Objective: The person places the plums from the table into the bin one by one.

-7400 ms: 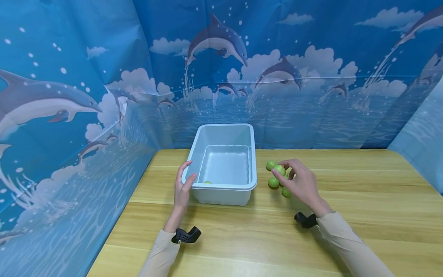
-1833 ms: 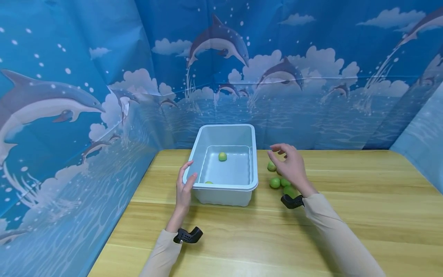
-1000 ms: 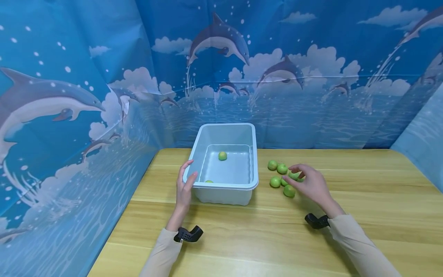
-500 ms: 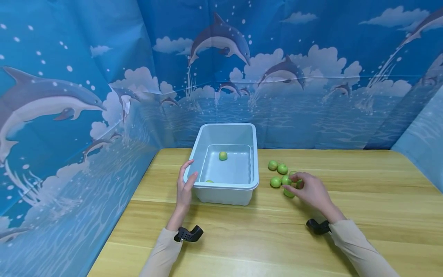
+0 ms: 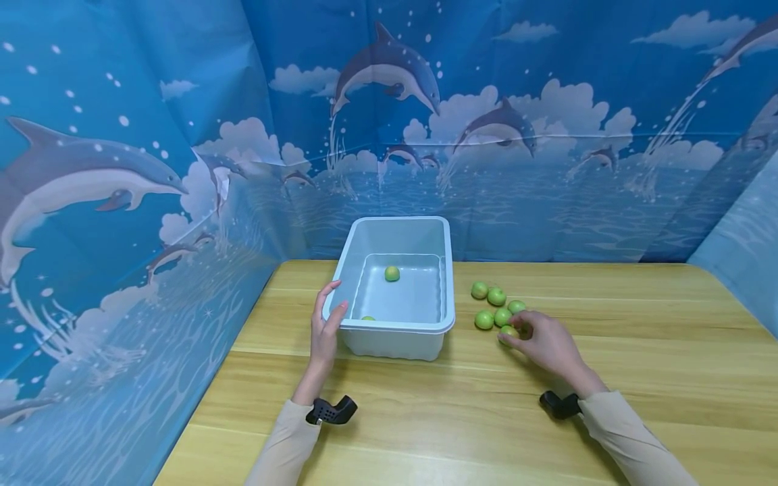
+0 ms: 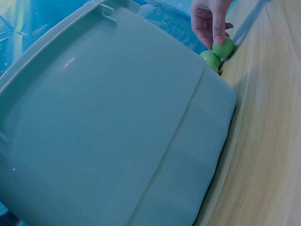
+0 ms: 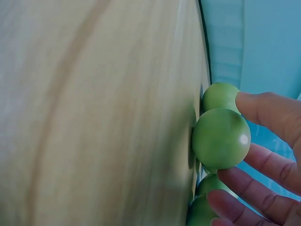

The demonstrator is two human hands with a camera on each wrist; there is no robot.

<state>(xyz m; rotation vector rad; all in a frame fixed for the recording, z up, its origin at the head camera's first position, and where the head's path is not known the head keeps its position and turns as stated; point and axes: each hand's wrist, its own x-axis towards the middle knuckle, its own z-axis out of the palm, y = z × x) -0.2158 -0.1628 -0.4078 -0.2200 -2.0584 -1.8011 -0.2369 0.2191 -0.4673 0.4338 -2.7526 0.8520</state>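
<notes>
In the head view my left hand (image 5: pixel 324 331) holds the near left corner of a pale blue plastic bin (image 5: pixel 395 327), thumb over the rim and fingers along the outer side. Right of the bin, my right hand (image 5: pixel 550 344) pinches the nearest lime (image 5: pixel 507 333) of a small cluster between thumb and fingertips; this lime (image 7: pixel 221 138) still appears to sit at the tabletop. Several other limes (image 5: pixel 484 320) lie close by, some touching. One lime (image 5: pixel 392 273) rests on the bin floor toward the back. Another lime (image 5: pixel 368 318) is mostly hidden behind the near wall.
The wooden table (image 5: pixel 425 418) runs back to a blue dolphin-print curtain (image 5: pixel 547 202), which also hangs along the left side. Close behind the bin stands this curtain. Each wrist carries a black camera mount (image 5: pixel 331 410).
The lime first seen in my right hand left it, and one now lies in the bin toward the back. My right hand returned to the cluster and lowered onto the nearest lime. My left hand stayed put.
</notes>
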